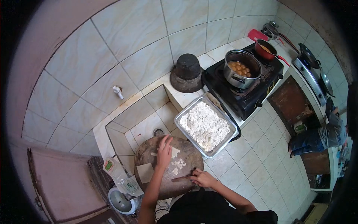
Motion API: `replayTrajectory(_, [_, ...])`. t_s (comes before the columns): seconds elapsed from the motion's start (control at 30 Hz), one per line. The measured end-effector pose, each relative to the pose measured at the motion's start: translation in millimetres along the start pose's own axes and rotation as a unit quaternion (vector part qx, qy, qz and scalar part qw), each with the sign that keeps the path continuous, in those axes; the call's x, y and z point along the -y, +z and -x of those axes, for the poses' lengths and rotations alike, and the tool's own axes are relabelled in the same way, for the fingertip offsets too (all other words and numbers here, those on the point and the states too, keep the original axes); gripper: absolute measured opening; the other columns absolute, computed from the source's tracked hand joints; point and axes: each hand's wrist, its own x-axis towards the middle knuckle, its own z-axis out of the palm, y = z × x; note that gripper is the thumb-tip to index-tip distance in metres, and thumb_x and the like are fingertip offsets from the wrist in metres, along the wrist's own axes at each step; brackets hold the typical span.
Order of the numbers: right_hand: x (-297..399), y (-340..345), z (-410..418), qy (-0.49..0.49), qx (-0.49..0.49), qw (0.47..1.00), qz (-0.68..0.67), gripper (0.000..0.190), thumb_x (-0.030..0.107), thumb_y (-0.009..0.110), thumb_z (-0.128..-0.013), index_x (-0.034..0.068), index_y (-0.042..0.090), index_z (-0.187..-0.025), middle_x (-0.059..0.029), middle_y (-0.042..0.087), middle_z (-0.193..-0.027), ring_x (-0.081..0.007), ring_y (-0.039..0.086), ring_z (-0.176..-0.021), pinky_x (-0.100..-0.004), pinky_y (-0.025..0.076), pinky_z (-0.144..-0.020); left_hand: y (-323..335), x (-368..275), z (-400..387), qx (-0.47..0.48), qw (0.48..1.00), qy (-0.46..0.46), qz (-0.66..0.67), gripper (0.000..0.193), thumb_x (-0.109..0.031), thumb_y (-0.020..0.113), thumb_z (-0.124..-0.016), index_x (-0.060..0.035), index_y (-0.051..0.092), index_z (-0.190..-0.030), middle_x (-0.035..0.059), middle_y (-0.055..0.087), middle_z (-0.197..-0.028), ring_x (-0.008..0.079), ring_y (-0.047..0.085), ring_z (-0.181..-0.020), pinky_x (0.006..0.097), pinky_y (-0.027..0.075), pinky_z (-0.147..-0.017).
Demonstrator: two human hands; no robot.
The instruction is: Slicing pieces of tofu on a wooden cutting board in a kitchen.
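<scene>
A round wooden chopping board (181, 145) lies before me over the sink's near side. On it, my left hand (164, 154) is beside a pale piece of thin dough-like sheet (175, 152), fingers somewhat apart; whether they touch it is unclear. My right hand (203, 178) grips a knife (180, 178) at the board's right edge, its blade pointing left across the wood. Small cut squares (178, 165) lie between the hands. A larger square sheet (145, 172) rests left of my left forearm.
A tray of white floured pieces (205, 126) stands right of the board. Beyond it, a black gas stove (243, 96) bears a steel pot (237, 79) and a red saucepan (267, 50). A plastic package (123, 179) and rice cooker (120, 200) sit left. Another person (316, 137) is at far right.
</scene>
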Motion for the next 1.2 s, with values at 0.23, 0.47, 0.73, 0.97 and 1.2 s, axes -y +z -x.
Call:
replayTrajectory(0.23, [-44,-37,-35,0.136,-0.295,0.945,-0.043,0.052,0.027,0.071,-0.069,0.016,0.056,-0.117,-0.0162,0.04,-0.123,-0.0367,0.036,-0.112,-0.0475,0.033,-0.094,70,-21,-115,0.183,0.965,0.122,-0.141,0.116,-0.033,0.084,-0.048,-0.0227,0.017,-0.143,0.0151,0.001,-0.149,0.0439,0.01,-0.133,0.0543,0.022,-0.105])
replayTrajectory(0.47, [-108,-64,-65,0.35,-0.214,0.908,0.084,0.085,0.044,0.075,-0.06,0.038,0.034,-0.134,-0.018,0.01,-0.145,-0.0537,0.012,-0.127,-0.0661,0.022,-0.096,112,-9,-137,0.231,0.945,0.155,-0.171,0.12,-0.044,0.083,-0.036,-0.0344,0.023,-0.14,0.0117,0.001,-0.15,0.045,0.006,-0.133,0.0601,0.017,-0.103])
replayTrajectory(0.73, [-142,-62,-76,0.303,-0.309,0.89,0.142,0.044,0.013,0.054,-0.078,0.026,0.054,-0.12,-0.0125,0.046,-0.129,-0.0356,0.041,-0.118,-0.0589,0.032,-0.093,105,-1,-144,0.143,0.962,0.211,-0.101,0.057,-0.017,0.073,-0.063,-0.0212,0.057,-0.118,0.0064,0.051,-0.122,0.0274,0.044,-0.115,0.0376,0.04,-0.094])
replayTrajectory(0.97, [-157,-111,-62,0.261,-0.357,0.891,-0.103,0.028,0.002,0.062,-0.071,0.006,0.067,-0.097,-0.0138,0.064,-0.072,-0.0225,0.063,-0.061,-0.0318,0.05,-0.059,97,-21,-165,0.185,0.962,0.198,0.015,0.029,-0.004,0.065,-0.072,-0.0067,0.063,-0.101,0.011,0.063,-0.093,0.0267,0.062,-0.082,0.0353,0.05,-0.071])
replayTrajectory(1.2, [-155,-132,-61,0.248,-0.315,0.916,-0.011,0.044,0.029,0.064,-0.08,0.013,0.055,-0.12,-0.0253,0.057,-0.11,-0.0296,0.058,-0.104,-0.0386,0.046,-0.086,85,-50,-182,0.149,0.973,0.173,0.01,0.04,-0.014,0.069,-0.072,-0.0079,0.059,-0.111,0.0146,0.058,-0.111,0.0285,0.058,-0.097,0.0336,0.046,-0.083])
